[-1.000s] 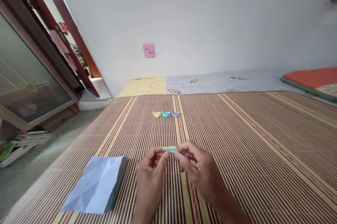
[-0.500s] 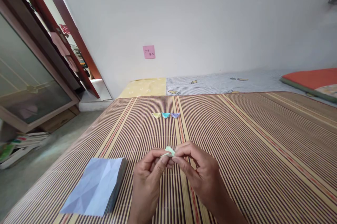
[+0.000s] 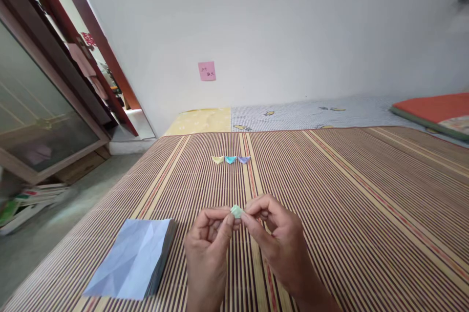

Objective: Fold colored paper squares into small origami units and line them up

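Note:
My left hand (image 3: 208,246) and my right hand (image 3: 278,236) meet over a striped bamboo mat (image 3: 348,195). Both pinch a small folded piece of pale green paper (image 3: 236,211) between thumb and fingertips. To the left of my left hand lies a stack of light blue paper squares (image 3: 134,258), creased on top. Farther up the mat sit three small folded paper triangles in a row: a yellow triangle (image 3: 218,159), a teal triangle (image 3: 230,159) and a purple triangle (image 3: 244,159).
Beyond the mat lie a yellow cloth (image 3: 200,120) and a checked sheet (image 3: 311,113), with an orange cushion (image 3: 434,109) at the right. A pink note (image 3: 207,71) sticks on the white wall. A glass-fronted cabinet (image 3: 40,107) and books (image 3: 25,202) stand at the left.
The green paper went from a longer flat strip to a smaller, more compact fold between my fingertips. Both hands stayed in nearly the same place.

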Demonstrator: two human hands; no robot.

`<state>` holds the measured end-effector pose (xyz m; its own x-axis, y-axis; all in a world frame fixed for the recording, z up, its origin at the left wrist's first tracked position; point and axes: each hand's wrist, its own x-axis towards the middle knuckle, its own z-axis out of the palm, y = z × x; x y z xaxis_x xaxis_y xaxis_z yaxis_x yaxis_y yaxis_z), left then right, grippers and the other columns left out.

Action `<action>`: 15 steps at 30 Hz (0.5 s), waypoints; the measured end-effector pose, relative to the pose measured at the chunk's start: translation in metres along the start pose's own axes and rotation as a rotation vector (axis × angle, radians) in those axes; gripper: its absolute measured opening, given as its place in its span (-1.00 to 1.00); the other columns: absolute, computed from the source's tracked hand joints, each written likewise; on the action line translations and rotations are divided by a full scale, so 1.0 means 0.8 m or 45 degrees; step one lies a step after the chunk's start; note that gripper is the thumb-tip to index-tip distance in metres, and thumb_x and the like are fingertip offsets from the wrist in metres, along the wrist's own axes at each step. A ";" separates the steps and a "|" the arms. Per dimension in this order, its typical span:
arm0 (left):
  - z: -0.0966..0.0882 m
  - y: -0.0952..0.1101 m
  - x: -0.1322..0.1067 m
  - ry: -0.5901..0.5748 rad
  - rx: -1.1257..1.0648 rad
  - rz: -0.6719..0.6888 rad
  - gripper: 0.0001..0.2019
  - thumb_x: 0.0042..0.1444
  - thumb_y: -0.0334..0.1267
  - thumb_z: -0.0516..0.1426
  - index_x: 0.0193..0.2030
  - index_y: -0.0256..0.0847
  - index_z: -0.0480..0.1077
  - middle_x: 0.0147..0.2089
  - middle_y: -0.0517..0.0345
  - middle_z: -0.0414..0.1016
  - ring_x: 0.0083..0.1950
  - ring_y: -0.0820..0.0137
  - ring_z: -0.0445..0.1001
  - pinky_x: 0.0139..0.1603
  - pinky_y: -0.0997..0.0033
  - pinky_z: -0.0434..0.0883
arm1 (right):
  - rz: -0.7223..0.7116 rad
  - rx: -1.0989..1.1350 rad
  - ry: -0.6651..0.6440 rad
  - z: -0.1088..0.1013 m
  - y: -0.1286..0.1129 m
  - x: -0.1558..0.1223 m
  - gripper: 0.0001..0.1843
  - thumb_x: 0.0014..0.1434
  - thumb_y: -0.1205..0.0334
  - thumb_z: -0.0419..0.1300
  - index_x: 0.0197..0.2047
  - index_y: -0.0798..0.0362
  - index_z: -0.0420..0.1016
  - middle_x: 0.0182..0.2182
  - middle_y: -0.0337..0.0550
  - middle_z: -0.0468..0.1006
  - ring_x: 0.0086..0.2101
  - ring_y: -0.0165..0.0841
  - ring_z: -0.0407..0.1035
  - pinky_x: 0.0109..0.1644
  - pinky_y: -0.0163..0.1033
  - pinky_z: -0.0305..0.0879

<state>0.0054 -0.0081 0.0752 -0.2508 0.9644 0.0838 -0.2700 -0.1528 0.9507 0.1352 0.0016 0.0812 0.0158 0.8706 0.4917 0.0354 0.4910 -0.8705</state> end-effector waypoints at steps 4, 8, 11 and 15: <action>0.000 -0.005 0.006 -0.173 -0.283 -0.193 -0.84 0.18 -0.18 0.31 -0.20 -0.22 0.56 -0.36 0.18 0.54 -0.34 0.46 0.48 -0.24 0.50 0.47 | -0.073 -0.039 0.052 0.002 0.005 -0.003 -0.90 0.30 0.36 0.24 -0.26 -0.01 0.45 -0.34 -0.27 0.53 -0.31 -0.39 0.49 -0.22 -0.29 0.47; -0.004 -0.006 0.009 -0.286 -0.275 -0.186 -0.74 0.27 -0.17 0.23 -0.40 -0.27 0.52 -0.45 0.17 0.49 -0.41 0.48 0.42 -0.31 0.50 0.42 | -0.132 -0.136 0.079 0.002 0.010 -0.004 -0.92 0.29 0.37 0.24 -0.20 -0.01 0.49 -0.32 -0.26 0.56 -0.30 -0.38 0.51 -0.19 -0.28 0.47; -0.009 -0.008 0.010 -0.252 -0.155 -0.104 -0.78 0.27 -0.18 0.23 -0.35 -0.25 0.53 -0.44 0.18 0.51 -0.42 0.45 0.44 -0.32 0.47 0.42 | -0.053 -0.125 0.000 0.000 0.007 -0.002 -0.92 0.30 0.32 0.25 -0.14 -0.02 0.54 -0.33 -0.26 0.60 -0.31 -0.38 0.53 -0.22 -0.29 0.47; -0.011 -0.009 0.008 -0.235 0.002 0.041 -0.79 0.30 -0.16 0.20 -0.30 -0.22 0.54 -0.40 0.18 0.54 -0.38 0.44 0.45 -0.28 0.45 0.43 | 0.061 0.020 -0.108 0.001 0.002 0.000 -0.89 0.35 0.25 0.23 -0.26 0.00 0.55 -0.39 -0.28 0.59 -0.37 -0.40 0.52 -0.27 -0.32 0.46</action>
<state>-0.0021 -0.0029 0.0666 -0.0846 0.9823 0.1672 -0.2635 -0.1838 0.9470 0.1348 0.0026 0.0800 -0.0678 0.8923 0.4464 0.0211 0.4486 -0.8935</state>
